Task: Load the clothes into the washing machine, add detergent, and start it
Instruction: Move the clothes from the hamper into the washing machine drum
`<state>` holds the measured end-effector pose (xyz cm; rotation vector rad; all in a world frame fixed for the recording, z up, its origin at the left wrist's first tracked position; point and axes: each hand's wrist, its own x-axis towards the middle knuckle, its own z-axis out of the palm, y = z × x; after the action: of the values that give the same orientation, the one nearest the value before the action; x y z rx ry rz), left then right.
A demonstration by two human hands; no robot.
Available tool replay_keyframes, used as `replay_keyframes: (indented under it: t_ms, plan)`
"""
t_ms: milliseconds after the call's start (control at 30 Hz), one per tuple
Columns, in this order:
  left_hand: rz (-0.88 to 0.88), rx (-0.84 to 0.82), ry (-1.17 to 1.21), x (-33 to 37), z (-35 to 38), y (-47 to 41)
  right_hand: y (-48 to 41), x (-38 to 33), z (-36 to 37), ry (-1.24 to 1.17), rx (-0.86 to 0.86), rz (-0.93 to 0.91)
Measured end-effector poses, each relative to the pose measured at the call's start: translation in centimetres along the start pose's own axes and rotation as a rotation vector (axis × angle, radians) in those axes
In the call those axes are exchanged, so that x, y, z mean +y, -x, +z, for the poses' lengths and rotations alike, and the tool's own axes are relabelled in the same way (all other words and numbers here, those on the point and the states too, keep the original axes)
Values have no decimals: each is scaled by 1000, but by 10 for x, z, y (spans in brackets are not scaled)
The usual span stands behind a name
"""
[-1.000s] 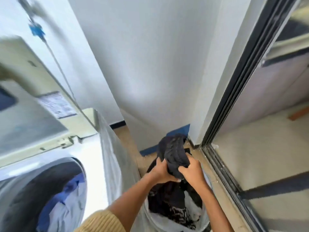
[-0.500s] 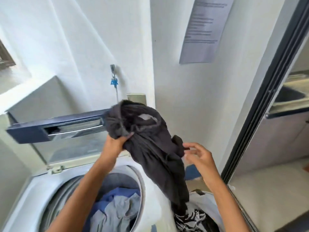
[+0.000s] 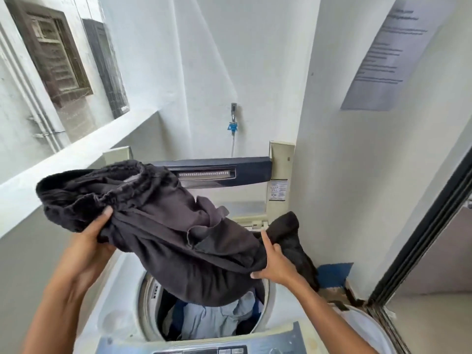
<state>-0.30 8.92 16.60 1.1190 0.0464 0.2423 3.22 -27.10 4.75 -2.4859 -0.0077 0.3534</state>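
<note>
Charcoal cotton, a bundled dark garment (image 3: 163,226), hangs over the open tub of the top-loading washing machine (image 3: 122,297), its lowest fold sagging just into the mouth. Both hands are clamped on it and set well apart: the left hand (image 3: 88,241) grips the gathered waistband end to the left of the tub, the right hand (image 3: 274,261) pinches the other end at the tub's right rim.

The likely trouble, as I see it, is the trailing black tail (image 3: 293,241) past the right hand. It dangles outside the machine's right edge, and if the bundle is let go as it sits, that end could drape over the rim or slide down between the machine and the wall. The waistband end also lies wide of the opening on the left, so a careless drop might leave it on the top deck.

Nearest me is the control panel (image 3: 204,347) along the machine's front edge. Inside the tub lie pale blue and grey clothes (image 3: 217,318). To the machine's right, a white laundry basket (image 3: 367,325) shows only its rim. Behind the tub the raised lid (image 3: 245,172) stands up, narrowing the room for a high swing. Beyond it, a blue-collared tap (image 3: 233,123) sits on the wall, and a printed notice (image 3: 388,60) hangs further right. No detergent is in sight.
</note>
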Motion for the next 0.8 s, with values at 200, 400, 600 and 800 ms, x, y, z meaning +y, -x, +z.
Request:
replay_keyframes:
  t_ms: [200,400,600,800]
  plan:
    - [-107,-35,-21,-24,-38,13,-4,-32,43,11,-241,99]
    - [-170,-57,-85,-36,-62,10,1,-91,61,-432,-251,37]
    - [-164,-130,-54,-48,-67,12,0,-135,49,-975,-265,-98]
    - [-161,-130,-17,-51,-66,9,-4,-157,19,-1416,-335,-100]
